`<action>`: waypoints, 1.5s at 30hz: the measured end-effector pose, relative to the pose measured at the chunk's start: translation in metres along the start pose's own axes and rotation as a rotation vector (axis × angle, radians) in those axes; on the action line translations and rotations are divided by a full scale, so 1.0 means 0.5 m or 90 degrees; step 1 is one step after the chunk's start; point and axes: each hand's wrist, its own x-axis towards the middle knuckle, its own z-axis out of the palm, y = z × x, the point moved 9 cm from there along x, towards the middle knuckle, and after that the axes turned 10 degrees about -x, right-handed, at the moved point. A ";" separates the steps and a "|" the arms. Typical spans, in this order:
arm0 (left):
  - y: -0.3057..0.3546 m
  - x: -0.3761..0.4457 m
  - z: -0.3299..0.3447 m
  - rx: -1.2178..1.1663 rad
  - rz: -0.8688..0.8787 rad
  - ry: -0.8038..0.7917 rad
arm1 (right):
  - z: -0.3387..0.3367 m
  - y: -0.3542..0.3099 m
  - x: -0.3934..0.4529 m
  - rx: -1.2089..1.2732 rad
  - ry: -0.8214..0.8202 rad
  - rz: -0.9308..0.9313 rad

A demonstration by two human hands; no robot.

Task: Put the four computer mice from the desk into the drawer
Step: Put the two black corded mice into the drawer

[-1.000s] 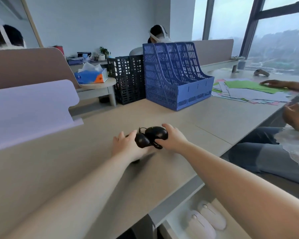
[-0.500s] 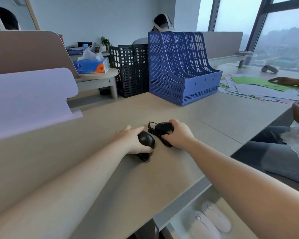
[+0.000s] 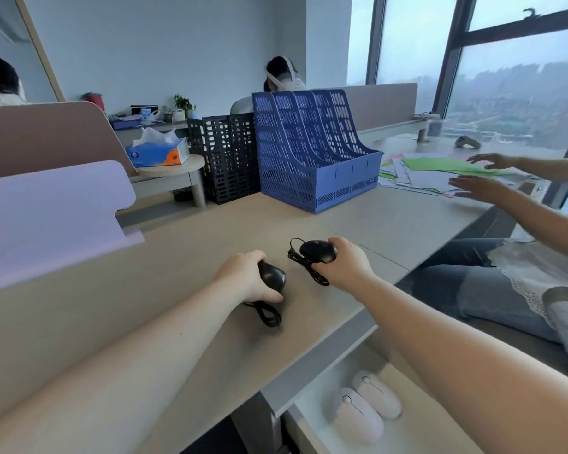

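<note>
Two black wired mice are in my hands above the beige desk (image 3: 164,322). My left hand (image 3: 246,281) grips one black mouse (image 3: 273,277), its coiled cable (image 3: 268,314) trailing on the desk below. My right hand (image 3: 345,267) holds the other black mouse (image 3: 317,251), with its bundled cable (image 3: 304,267) hanging beside the fingers. Under the desk's front edge the open drawer (image 3: 312,430) holds two white mice (image 3: 358,416) (image 3: 379,394) side by side.
A blue file rack (image 3: 312,149) and a black mesh rack (image 3: 227,155) stand at the back of the desk. A lilac divider panel (image 3: 46,208) is at the left. Another person's hands (image 3: 479,185) hover over coloured papers (image 3: 440,172) at the right, their legs (image 3: 456,283) beside the drawer.
My two hands have drawn apart, each with its own black mouse; before, the mice were pressed together. The other person's hands have lifted over the papers.
</note>
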 end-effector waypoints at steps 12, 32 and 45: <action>0.095 -0.128 0.089 0.250 0.044 -0.031 | -0.096 0.098 -0.153 0.087 0.038 0.059; 0.338 -0.331 0.191 0.327 0.251 -0.069 | -0.176 0.259 -0.295 0.015 0.034 0.081; 0.316 -0.369 0.513 0.350 0.184 -0.218 | -0.022 0.484 -0.359 -0.076 -0.146 0.145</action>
